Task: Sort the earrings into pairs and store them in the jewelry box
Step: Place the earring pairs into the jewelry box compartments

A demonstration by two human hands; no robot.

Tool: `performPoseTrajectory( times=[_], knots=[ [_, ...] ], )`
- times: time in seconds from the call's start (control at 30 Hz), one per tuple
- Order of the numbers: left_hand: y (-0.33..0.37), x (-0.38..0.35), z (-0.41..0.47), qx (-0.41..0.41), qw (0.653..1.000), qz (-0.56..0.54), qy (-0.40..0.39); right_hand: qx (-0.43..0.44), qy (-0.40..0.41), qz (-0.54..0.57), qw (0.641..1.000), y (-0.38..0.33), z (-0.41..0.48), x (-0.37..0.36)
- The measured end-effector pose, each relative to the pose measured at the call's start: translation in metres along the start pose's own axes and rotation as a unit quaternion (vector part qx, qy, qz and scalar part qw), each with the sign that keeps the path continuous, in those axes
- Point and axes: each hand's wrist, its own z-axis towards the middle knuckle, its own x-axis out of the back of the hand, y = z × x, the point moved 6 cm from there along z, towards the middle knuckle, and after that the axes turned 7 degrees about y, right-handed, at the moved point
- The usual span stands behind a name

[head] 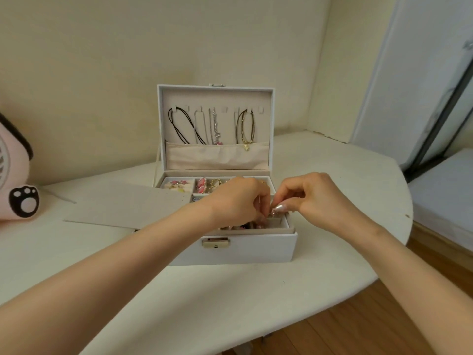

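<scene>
Where cream walls (128, 73) meet, white table (230, 290) stands.

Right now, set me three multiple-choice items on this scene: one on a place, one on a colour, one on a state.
1. Where does the grey card lie?
A. On the table, left of the jewelry box
B. Under the box
C. On the floor

2. What colour is the box's front latch?
A. Black
B. Gold
C. Red

3. How does the lid stand?
A. Shut
B. Taken off
C. Open and upright

Key:
1 A, the card lies flat on the table at the box's left side.
2 B, the latch shines gold against the white front.
3 C, the lid stands up at the back with necklaces hanging inside it.
</scene>
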Motion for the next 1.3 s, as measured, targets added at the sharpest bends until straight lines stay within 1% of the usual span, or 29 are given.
performPoseTrajectory(
  times=[0.1, 0.2, 0.27, 0.33, 0.4, 0.47, 0.57, 0.63, 0.7, 0.8, 0.9, 1.0, 1.13, 1.3],
  knots=[
    [0.003, 0.000, 0.000, -0.018, 0.998, 0.050, 0.024, -0.004, -0.001, 0.008, 1.000, 0.002, 0.000, 0.000],
    [0.004, 0.001, 0.001, -0.020, 0.998, 0.041, 0.031, -0.002, -0.003, 0.011, 1.000, 0.000, -0.002, -0.002],
    [0.004, 0.001, 0.001, -0.017, 0.999, 0.030, 0.016, 0.001, -0.002, 0.009, 1.000, -0.001, -0.002, -0.001],
    [0.006, -0.004, 0.002, -0.019, 0.999, 0.008, -0.024, 0.004, -0.001, 0.008, 1.000, 0.000, -0.002, 0.001],
    [0.008, -0.008, 0.001, -0.037, 0.998, 0.026, -0.036, 0.007, 0.003, 0.005, 1.000, 0.001, -0.001, 0.003],
    [0.009, -0.009, 0.000, -0.063, 0.996, 0.058, -0.004, 0.007, 0.007, 0.002, 1.000, 0.003, -0.001, 0.004],
    [0.006, -0.009, -0.002, -0.077, 0.994, 0.068, 0.043, 0.010, 0.014, 0.005, 1.000, 0.002, -0.001, 0.007],
    [0.003, -0.006, -0.004, -0.072, 0.993, 0.060, 0.067, 0.012, 0.016, 0.002, 1.000, 0.001, 0.000, 0.008],
    [0.001, -0.002, -0.004, -0.069, 0.994, 0.052, 0.071, 0.010, 0.016, -0.004, 1.000, 0.001, 0.001, 0.007],
    [-0.006, 0.010, -0.006, -0.055, 0.994, 0.012, 0.088, 0.007, 0.018, -0.011, 1.000, 0.001, 0.002, 0.003],
    [-0.014, 0.023, -0.011, -0.057, 0.990, -0.008, 0.126, 0.009, -0.011, -0.021, 1.000, 0.000, 0.000, -0.004],
    [-0.023, 0.027, -0.017, -0.053, 0.989, -0.011, 0.141, 0.004, -0.046, -0.025, 0.999, 0.000, -0.002, -0.011],
    [-0.026, 0.028, -0.023, -0.049, 0.987, -0.016, 0.151, -0.020, -0.055, -0.076, 0.995, 0.002, 0.000, -0.014],
    [-0.026, 0.031, -0.027, -0.052, 0.984, -0.030, 0.169, -0.011, -0.066, -0.171, 0.983, -0.004, 0.000, -0.021]
  ],
)
